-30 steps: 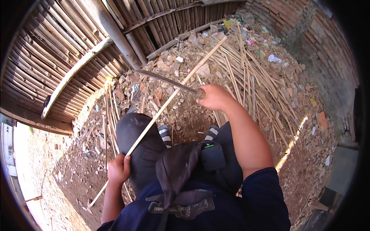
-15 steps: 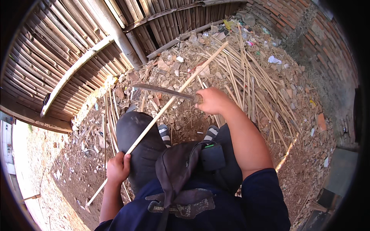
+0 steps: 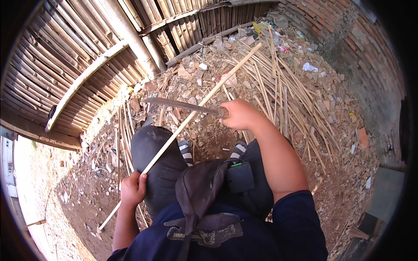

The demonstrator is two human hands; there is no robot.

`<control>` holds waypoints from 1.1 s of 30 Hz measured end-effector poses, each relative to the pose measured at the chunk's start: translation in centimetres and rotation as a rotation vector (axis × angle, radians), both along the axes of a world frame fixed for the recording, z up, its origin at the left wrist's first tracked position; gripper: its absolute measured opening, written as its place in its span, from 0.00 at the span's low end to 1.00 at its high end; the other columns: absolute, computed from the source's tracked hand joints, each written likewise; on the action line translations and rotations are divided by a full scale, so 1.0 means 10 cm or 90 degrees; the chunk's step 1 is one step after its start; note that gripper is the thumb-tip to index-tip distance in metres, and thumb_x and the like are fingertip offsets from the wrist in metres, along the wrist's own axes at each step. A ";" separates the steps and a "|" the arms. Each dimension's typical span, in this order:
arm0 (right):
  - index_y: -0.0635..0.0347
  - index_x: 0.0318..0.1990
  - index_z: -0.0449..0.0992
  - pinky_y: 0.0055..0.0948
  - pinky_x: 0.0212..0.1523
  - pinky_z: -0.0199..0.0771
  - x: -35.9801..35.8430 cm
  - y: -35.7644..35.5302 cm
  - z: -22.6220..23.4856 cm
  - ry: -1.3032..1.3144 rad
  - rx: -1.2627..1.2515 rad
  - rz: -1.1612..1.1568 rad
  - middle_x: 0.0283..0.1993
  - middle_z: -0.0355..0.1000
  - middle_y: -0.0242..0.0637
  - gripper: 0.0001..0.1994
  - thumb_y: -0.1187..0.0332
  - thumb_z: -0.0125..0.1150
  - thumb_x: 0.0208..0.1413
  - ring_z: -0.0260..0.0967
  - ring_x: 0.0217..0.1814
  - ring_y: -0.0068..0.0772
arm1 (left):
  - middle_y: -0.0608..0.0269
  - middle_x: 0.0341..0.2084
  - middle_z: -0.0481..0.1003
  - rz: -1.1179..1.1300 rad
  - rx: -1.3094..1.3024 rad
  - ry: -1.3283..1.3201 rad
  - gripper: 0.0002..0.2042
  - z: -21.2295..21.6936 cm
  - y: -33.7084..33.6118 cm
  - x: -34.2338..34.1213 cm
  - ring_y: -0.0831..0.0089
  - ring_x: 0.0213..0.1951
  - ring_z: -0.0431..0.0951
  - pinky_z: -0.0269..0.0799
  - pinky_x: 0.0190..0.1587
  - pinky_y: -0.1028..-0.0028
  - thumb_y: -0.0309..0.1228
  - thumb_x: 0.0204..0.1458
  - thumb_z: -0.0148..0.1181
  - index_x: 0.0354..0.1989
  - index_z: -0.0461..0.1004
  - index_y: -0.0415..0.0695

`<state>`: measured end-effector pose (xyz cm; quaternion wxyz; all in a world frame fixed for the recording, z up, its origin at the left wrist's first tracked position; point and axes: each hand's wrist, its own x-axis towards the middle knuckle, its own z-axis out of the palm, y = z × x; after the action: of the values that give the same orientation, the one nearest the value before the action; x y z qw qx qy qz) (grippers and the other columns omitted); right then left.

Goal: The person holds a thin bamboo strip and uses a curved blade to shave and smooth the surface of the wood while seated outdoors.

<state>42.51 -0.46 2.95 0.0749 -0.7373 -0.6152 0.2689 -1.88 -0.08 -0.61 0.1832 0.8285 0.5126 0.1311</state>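
My left hand [image 3: 133, 189] is closed around the lower part of a long pale bamboo strip [image 3: 176, 134]. The strip slants up and away to the right, passing over my left knee, and its near end reaches past my hand toward the ground. In my right hand [image 3: 238, 115] is the handle of a machete [image 3: 178, 103] with a dark, slightly curved blade. The blade points left and crosses the strip about midway along it; whether it presses on the strip I cannot tell. My fingers hide most of the handle.
Many split bamboo strips [image 3: 287, 91] lie heaped at the right on rubble-strewn ground, with a smaller bundle [image 3: 124, 139] beside my left knee. A bamboo wall [image 3: 65, 65] stands at the left, a brick wall [image 3: 370, 65] at the right. A dark pouch [image 3: 198, 187] hangs at my lap.
The machete blade has tilted slightly, its tip shifting a little left and up. The strip's far end has moved slightly right and up. My left hand keeps its grip.
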 end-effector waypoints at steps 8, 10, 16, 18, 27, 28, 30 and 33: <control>0.59 0.58 0.78 0.43 0.59 0.74 0.49 0.05 -0.18 0.014 0.100 -0.191 0.55 0.77 0.55 0.28 0.58 0.70 0.49 0.75 0.58 0.54 | 0.46 0.14 0.69 0.002 0.021 0.005 0.20 0.01 -0.01 0.05 0.42 0.20 0.73 0.65 0.24 0.52 0.39 0.64 0.59 0.22 0.64 0.40; 0.59 0.59 0.78 0.42 0.60 0.74 0.49 0.04 -0.15 0.046 0.071 -0.206 0.55 0.77 0.55 0.28 0.59 0.70 0.50 0.75 0.59 0.54 | 0.46 0.14 0.69 -0.003 0.026 0.008 0.20 0.02 -0.01 0.06 0.43 0.20 0.73 0.65 0.24 0.52 0.39 0.63 0.59 0.22 0.64 0.40; 0.52 0.59 0.78 0.44 0.60 0.74 0.04 0.01 0.00 0.000 -0.026 0.006 0.57 0.77 0.50 0.26 0.56 0.68 0.52 0.74 0.59 0.52 | 0.47 0.14 0.69 0.000 0.016 0.014 0.20 0.01 -0.02 0.00 0.43 0.20 0.73 0.65 0.24 0.53 0.39 0.63 0.59 0.22 0.65 0.40; 0.51 0.60 0.77 0.45 0.60 0.74 0.02 0.00 0.01 -0.028 -0.034 0.024 0.57 0.77 0.49 0.28 0.56 0.69 0.51 0.74 0.60 0.51 | 0.47 0.14 0.69 0.004 0.013 0.001 0.20 -0.01 -0.02 0.01 0.44 0.19 0.73 0.66 0.24 0.53 0.39 0.63 0.59 0.22 0.65 0.40; 0.59 0.58 0.78 0.43 0.59 0.75 0.45 0.02 -0.15 0.010 0.077 -0.159 0.54 0.78 0.54 0.27 0.57 0.70 0.51 0.75 0.57 0.54 | 0.46 0.14 0.69 0.004 0.025 0.009 0.20 0.00 -0.01 0.05 0.43 0.20 0.73 0.66 0.25 0.52 0.39 0.63 0.59 0.22 0.65 0.40; 0.60 0.57 0.78 0.43 0.58 0.75 0.44 0.01 -0.13 0.008 0.069 -0.157 0.54 0.78 0.55 0.27 0.57 0.70 0.51 0.75 0.57 0.54 | 0.46 0.14 0.69 0.004 0.024 0.009 0.20 0.00 -0.01 0.05 0.43 0.20 0.73 0.66 0.25 0.52 0.39 0.63 0.59 0.22 0.65 0.40; 0.59 0.58 0.78 0.44 0.58 0.75 0.32 0.01 -0.09 0.012 0.049 -0.121 0.54 0.78 0.54 0.27 0.57 0.69 0.51 0.75 0.57 0.54 | 0.46 0.14 0.69 0.004 0.021 0.008 0.20 -0.03 0.00 0.02 0.43 0.20 0.73 0.66 0.25 0.52 0.38 0.63 0.59 0.22 0.64 0.40; 0.57 0.58 0.78 0.45 0.58 0.75 0.10 0.00 -0.01 0.012 0.013 -0.037 0.54 0.78 0.53 0.27 0.57 0.69 0.51 0.75 0.57 0.54 | 0.46 0.13 0.68 0.007 0.022 -0.006 0.20 -0.02 -0.01 0.02 0.43 0.20 0.73 0.65 0.25 0.52 0.38 0.63 0.59 0.22 0.64 0.40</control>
<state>43.52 -0.45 2.83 0.0955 -0.7516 -0.5954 0.2672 -1.64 -0.17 -0.84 0.1704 0.8282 0.5139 0.1447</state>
